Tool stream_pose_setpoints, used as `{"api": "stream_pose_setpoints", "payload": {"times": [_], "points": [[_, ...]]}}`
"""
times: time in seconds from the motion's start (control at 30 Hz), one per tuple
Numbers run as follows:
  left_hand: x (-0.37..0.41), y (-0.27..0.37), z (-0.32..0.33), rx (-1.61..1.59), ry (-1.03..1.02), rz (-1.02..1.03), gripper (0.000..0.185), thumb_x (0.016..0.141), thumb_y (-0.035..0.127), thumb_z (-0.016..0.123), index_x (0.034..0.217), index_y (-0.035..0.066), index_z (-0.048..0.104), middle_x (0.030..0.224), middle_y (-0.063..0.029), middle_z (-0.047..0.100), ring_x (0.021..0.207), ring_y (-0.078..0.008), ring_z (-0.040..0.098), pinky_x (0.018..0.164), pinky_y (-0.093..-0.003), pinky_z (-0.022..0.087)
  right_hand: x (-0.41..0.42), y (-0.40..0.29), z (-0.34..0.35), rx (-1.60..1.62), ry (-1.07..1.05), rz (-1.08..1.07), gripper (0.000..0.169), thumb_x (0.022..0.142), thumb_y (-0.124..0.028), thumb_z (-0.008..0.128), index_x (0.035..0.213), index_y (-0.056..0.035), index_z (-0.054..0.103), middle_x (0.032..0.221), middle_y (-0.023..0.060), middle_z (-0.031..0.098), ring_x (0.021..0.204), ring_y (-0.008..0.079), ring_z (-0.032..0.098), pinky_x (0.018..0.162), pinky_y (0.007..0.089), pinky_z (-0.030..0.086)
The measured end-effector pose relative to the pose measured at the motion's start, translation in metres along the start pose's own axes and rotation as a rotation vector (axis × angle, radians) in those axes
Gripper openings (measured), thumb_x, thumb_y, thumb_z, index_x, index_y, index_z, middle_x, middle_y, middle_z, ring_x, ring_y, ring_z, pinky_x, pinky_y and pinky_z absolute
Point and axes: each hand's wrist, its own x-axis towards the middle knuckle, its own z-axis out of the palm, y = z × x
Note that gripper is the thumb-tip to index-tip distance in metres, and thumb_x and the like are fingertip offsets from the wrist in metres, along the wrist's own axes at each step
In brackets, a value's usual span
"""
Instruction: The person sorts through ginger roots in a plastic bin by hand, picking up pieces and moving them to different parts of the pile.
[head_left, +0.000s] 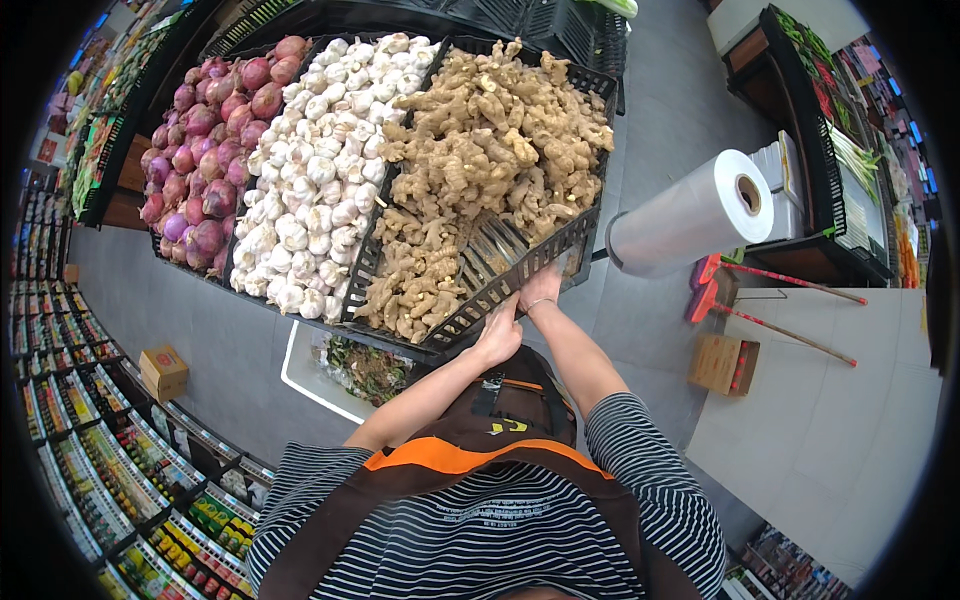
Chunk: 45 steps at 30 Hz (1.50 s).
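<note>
At the near side of a black plastic crate (517, 282), my left hand (501, 336) is held with a finger extended up along the crate's slotted wall. My right hand (541, 286) lies just beyond it, against the same wall, and a thin bracelet circles the wrist. The fingertips are partly hidden, so I cannot tell whether either hand grips the crate. Ginger roots (502, 142) are heaped in this crate, with a patch of its slatted base bare at the near right. Garlic bulbs (315, 180) fill the middle section, and red onions (214, 150) the left.
A roll of clear plastic bags (682, 217) juts out right of the crate. Below the display, a white foam box (295, 367) holds plant scraps. Two red-handled brooms (784, 322) and a cardboard box (724, 364) lie at right. Another carton (163, 373) stands beside the left shelves (150, 480).
</note>
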Motion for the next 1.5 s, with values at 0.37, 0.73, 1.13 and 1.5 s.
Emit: {"api": "stream_pose_setpoints", "payload": {"times": [0.37, 0.73, 1.13, 1.5], "points": [[0.000, 0.019, -0.010, -0.171, -0.031, -0.070, 0.057, 0.079, 0.004, 0.044, 0.134, -0.012, 0.040, 0.131, -0.0346, 0.048, 0.126, -0.0434, 0.046, 0.107, -0.0425, 0.035, 0.030, -0.003, 0.046, 0.549, 0.075, 0.225, 0.043, 0.078, -0.016, 0.068, 0.113, 0.0052, 0.056, 0.108, 0.0218, 0.064, 0.099, 0.0322, 0.067, 0.083, 0.0380, 0.055], [-0.004, 0.018, -0.010, -0.059, 0.034, -0.005, 0.058, 0.082, 0.008, 0.044, 0.138, -0.007, 0.039, 0.133, -0.0301, 0.050, 0.125, -0.0385, 0.049, 0.105, -0.0389, 0.037, 0.038, 0.029, 0.019, 1.006, 0.268, 0.396, 0.020, 0.077, -0.013, 0.065, 0.088, 0.0041, 0.068, 0.096, 0.0254, 0.067, 0.096, 0.0405, 0.065, 0.082, 0.0425, 0.053], [-0.004, 0.014, -0.011, -0.108, 0.042, -0.083, 0.058, 0.082, 0.008, 0.043, 0.138, -0.006, 0.039, 0.128, -0.0309, 0.053, 0.120, -0.0394, 0.053, 0.101, -0.0395, 0.040, -0.013, 0.112, -0.053, 1.889, -0.465, 0.227, 0.027, 0.100, -0.022, 0.046, 0.075, -0.0140, 0.040, 0.062, -0.0058, 0.032, 0.047, 0.0048, 0.031, 0.037, 0.0206, 0.022], [0.012, -0.050, 0.027, -0.032, 0.027, 0.376, 0.038, 0.088, 0.007, 0.047, 0.125, 0.002, 0.052, 0.130, -0.0204, 0.054, 0.124, -0.0339, 0.049, 0.105, -0.0431, 0.035, -0.102, -0.046, -0.173, 1.982, -1.131, -0.402, 0.029, 0.099, -0.023, 0.051, 0.074, -0.0155, 0.040, 0.062, -0.0076, 0.033, 0.046, 0.0024, 0.028, 0.037, 0.0175, 0.020]]}}
